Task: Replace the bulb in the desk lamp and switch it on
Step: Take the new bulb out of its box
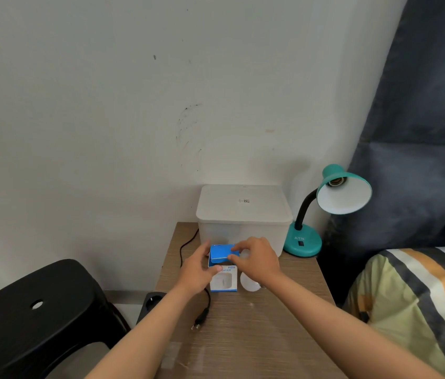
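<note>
While both hands work at the box in the middle, the scene lies thus:

Wall: pale, scuffed, behind everything.
Bed: at the right, with a striped cover and a dark headboard above it.
Counter: wood-grain, narrow, running from the wall toward the camera.
Stool: black, at the near left, beside the counter.
Tub: white, lidded, at the far end of the counter against the wall.
Lamp: teal, at the far right of the counter, its base just right of the tub; the shade faces the camera and the socket shows no bulb.
Cord: black, running down the left side of the counter to a plug lying loose on the wood.
Box: blue and white, in front of the tub, blue top flap raised.
Bulb: white, lying on the counter just right of the box, partly hidden by the right wrist.
Left hand: fingers curled on the box's left side, thumb on its front.
Right hand: thumb and forefinger pinching the flap's right edge.
</note>
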`<act>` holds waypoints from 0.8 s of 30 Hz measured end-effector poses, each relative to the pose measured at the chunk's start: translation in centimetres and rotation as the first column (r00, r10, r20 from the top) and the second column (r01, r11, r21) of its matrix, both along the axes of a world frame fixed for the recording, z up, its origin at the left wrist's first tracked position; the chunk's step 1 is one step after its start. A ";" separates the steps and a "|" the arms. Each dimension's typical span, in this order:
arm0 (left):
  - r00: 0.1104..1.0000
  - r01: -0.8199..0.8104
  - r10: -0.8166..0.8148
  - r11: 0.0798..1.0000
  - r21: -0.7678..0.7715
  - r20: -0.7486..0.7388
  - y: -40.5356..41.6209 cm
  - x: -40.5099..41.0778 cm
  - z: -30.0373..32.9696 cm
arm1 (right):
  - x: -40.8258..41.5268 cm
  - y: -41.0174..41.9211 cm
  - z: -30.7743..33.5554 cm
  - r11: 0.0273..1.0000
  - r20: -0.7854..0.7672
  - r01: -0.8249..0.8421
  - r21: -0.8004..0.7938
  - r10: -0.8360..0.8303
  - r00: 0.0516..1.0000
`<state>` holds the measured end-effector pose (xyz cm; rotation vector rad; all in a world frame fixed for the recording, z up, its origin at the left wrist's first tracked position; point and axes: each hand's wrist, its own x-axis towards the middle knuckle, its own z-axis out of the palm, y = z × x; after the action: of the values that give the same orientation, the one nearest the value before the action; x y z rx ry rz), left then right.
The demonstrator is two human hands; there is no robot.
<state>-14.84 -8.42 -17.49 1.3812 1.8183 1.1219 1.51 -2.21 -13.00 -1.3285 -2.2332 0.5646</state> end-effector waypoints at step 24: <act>0.953 -0.014 0.004 0.999 -0.030 -0.303 -0.1 1.2 0.7 | 1.0 -0.3 2.3 0.939 -0.152 -0.020 -0.343 -0.034 0.988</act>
<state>-13.59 -8.55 -16.74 1.5987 2.0463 0.9182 2.53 -2.47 -10.71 -1.4003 -2.0645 1.0592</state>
